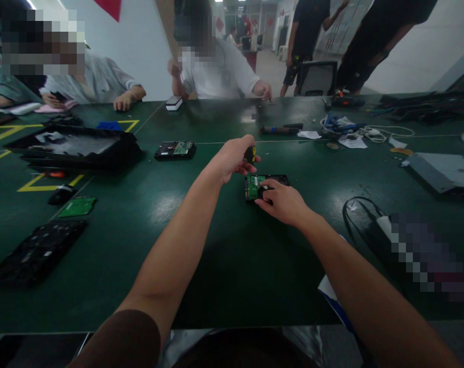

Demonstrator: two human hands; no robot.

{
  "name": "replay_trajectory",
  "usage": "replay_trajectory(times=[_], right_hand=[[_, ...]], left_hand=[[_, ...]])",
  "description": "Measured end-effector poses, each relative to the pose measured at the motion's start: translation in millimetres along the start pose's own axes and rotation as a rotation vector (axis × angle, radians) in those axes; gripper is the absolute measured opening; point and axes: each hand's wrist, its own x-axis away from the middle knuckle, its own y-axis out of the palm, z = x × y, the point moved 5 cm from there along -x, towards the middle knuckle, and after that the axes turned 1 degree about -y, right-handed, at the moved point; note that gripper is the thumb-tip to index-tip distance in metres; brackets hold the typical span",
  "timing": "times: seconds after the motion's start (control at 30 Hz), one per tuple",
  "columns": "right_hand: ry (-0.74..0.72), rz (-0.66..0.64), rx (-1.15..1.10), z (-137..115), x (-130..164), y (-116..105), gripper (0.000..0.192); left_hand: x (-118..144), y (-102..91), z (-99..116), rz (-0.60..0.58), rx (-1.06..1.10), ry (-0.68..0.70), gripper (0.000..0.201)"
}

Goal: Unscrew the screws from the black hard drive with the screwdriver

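Note:
A hard drive [280,180] with a green circuit board [252,186] on top lies on the dark green table [224,245] in front of me. My left hand [234,157] is closed around the black and yellow handle of a screwdriver [250,153] held upright over the drive's left part. My right hand [283,203] rests on the drive's near edge, fingers pressing down on it. The screwdriver's tip is hidden behind my hands.
A second hard drive [175,150] lies further left. A black tray [72,147], a loose green board [77,206] and a black panel [32,253] sit at left. Cables [364,132], papers and a grey case [442,171] sit at right. People sit and stand across the table.

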Motion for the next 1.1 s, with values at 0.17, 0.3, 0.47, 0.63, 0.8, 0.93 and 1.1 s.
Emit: replay_trajectory(times=[0.17, 0.3, 0.47, 0.63, 0.8, 0.93, 1.1], right_hand=[[-0.003, -0.005, -0.019, -1.7, 0.3, -1.8, 0.04], [-0.001, -0.013, -0.028, -2.9, 0.0, -3.4, 0.039], [-0.017, -0.013, -0.033, -3.9, -0.2, -4.1, 0.037], [-0.015, -0.03, -0.015, -4.4, -0.1, -3.4, 0.039], [-0.009, -0.044, -0.005, -4.9, -0.4, -4.0, 0.04], [-0.012, -0.047, 0.005, -5.4, -0.1, -4.2, 0.041], [0.002, -0.047, 0.016, -5.3, 0.6, -4.4, 0.041]], left_hand=[[1.6, 1.9, 0.9, -0.008, -0.029, -0.008, 0.025], [0.6, 0.9, -0.7, -0.023, -0.012, 0.005, 0.024], [-1.5, 0.0, -2.7, -0.039, -0.002, 0.015, 0.025], [-0.2, 1.1, -1.2, -0.027, -0.023, -0.003, 0.026], [1.4, 1.6, 0.5, -0.002, -0.059, -0.009, 0.027], [1.7, -0.6, 2.6, 0.037, -0.07, 0.021, 0.024], [4.1, 0.3, 3.5, 0.012, -0.032, -0.005, 0.025]])
